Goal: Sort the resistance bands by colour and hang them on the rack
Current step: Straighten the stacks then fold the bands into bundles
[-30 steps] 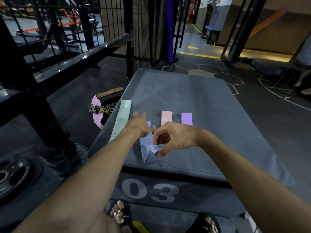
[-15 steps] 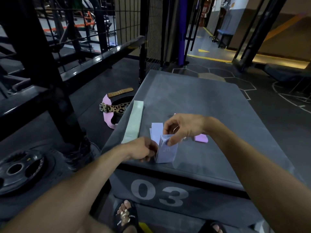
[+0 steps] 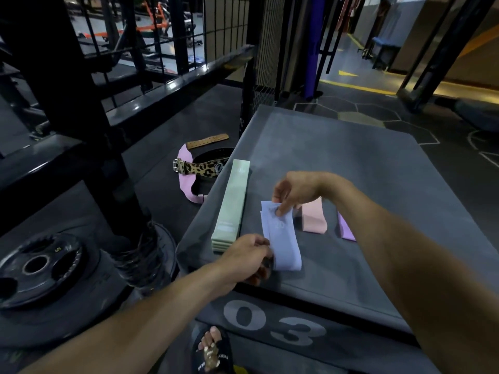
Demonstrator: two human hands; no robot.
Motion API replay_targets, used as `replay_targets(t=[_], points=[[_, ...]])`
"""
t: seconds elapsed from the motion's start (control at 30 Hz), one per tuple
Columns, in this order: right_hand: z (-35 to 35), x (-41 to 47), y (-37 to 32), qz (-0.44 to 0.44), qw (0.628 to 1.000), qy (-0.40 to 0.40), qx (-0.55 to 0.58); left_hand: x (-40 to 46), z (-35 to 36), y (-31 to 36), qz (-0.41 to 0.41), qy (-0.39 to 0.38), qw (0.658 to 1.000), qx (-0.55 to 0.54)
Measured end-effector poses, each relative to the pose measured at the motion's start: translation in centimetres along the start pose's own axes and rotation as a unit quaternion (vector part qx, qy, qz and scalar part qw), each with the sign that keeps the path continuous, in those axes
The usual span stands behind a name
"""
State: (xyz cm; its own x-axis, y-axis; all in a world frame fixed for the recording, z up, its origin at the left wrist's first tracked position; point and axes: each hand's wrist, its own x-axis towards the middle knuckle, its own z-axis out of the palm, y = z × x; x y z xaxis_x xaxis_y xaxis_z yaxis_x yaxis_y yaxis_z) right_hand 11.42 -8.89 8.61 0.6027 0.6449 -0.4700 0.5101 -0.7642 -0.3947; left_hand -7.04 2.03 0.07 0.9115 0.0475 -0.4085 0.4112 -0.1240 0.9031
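On the grey plyo box (image 3: 351,184) lie four piles of flat bands. A long mint-green stack (image 3: 231,206) runs along the left edge. Beside it lies a lavender-blue band (image 3: 283,238), stretched out flat. My left hand (image 3: 249,259) pinches its near end and my right hand (image 3: 293,191) pinches its far end. To the right sit a short pink band (image 3: 313,218) and a purple band (image 3: 345,229), partly hidden by my right forearm.
A black steel rack (image 3: 81,109) with a wire grid stands at the left. On the floor lie a leopard-print and pink lifting belt (image 3: 197,171) and a black weight plate (image 3: 37,268). My sandalled foot (image 3: 213,352) shows below the box front.
The lavender-blue band was bunched and folded between my hands; now it is pulled out flat along the box, my right hand at the far end and my left at the near end.
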Motion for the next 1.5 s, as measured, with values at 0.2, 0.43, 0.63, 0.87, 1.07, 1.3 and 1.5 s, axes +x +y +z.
replay_targets(t=[0.2,0.43,0.63,0.87,1.07,1.3,1.5], points=[[0.0,1.7,0.9,-0.012,0.997,0.027,-0.068,0.2,0.6,-0.4,0.029,0.013,0.999,0.007],[-0.2,2.6,0.9,-0.022,0.999,0.003,-0.042,0.5,1.0,-1.7,0.076,0.085,0.992,0.062],[-0.1,3.8,1.1,-0.015,0.999,-0.019,-0.027,1.4,1.3,-2.2,0.052,0.139,0.989,0.003],[0.5,5.2,1.6,0.011,0.999,-0.030,0.007,1.5,1.9,-1.9,0.053,0.150,0.987,-0.015],[0.8,5.0,2.0,0.002,0.999,-0.028,0.030,1.1,2.2,-1.6,0.070,0.167,0.983,0.027],[1.2,5.2,1.9,0.015,0.999,-0.041,0.027,0.5,2.2,-1.2,0.080,0.169,0.980,0.069],[1.2,5.4,1.9,-0.013,0.998,-0.051,0.039,0.4,2.1,-1.2,0.075,0.170,0.980,0.071]])
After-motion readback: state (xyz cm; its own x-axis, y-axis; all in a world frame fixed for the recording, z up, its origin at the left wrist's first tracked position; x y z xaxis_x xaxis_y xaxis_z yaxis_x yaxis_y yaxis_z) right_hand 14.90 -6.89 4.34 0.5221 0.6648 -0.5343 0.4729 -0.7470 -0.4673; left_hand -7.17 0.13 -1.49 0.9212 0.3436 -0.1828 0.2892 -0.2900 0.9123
